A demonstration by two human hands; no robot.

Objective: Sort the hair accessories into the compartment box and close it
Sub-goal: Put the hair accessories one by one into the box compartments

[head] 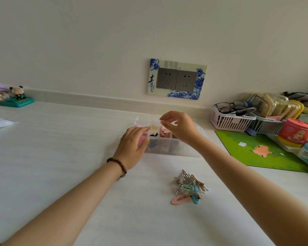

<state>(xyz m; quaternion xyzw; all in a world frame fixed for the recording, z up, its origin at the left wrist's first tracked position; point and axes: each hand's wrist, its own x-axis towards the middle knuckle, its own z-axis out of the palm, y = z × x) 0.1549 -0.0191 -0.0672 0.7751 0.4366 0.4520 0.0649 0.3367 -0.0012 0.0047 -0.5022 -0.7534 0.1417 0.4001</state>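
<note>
Head view: our right hand hovers over the compartment box with its fingertips drawn together; whether they pinch a small pale piece we cannot tell. Our left hand rests straight-fingered on the box's left end, holding nothing. We should keep the box steadied and release only once well inside one cell (the dividers look low). We count one box, not yet closed, and one pile of hair clips nearer us, too tangled to number.

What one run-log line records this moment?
left hand rests on compartment box | right hand above box, grasp unclear | box open | hair clips piled on table, unsorted
</note>
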